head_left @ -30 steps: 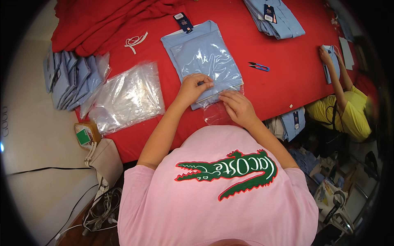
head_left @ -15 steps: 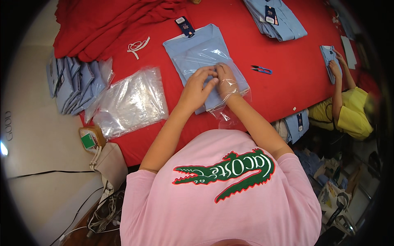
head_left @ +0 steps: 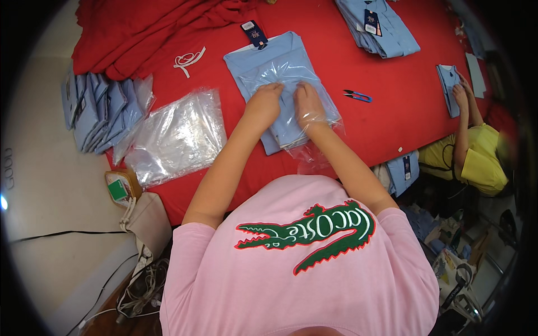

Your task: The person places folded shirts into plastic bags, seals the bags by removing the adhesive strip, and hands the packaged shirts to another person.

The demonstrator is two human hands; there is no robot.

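A folded light-blue shirt (head_left: 246, 63) lies before me, with a dark hang tag (head_left: 254, 35) at its far edge. A clear plastic bag (head_left: 329, 106) lies loosely over much of it, wrinkled. My left hand (head_left: 265, 104) is closed over the shirt's left half, its fingertips pinching the film. Beside it, my right hand (head_left: 308, 106) has its fingers curled down and pressed together on the bag; shiny film crosses its wrist. Whether that hand is inside the bag or only beneath loose film, I cannot tell.
Left of the shirt lie a stack of clear bags (head_left: 182, 137) and several bagged shirts (head_left: 103, 112). Blue thread snips (head_left: 357, 96) rest to the right. Farther off are a shirt pile (head_left: 381, 31), red cloth (head_left: 134, 33) and white strips (head_left: 189, 60). A co-worker (head_left: 482, 151) handles another shirt.
My left hand has shifted left and away, apart from the right hand, and its fingers have closed on the film. The right hand has moved slightly away from me.
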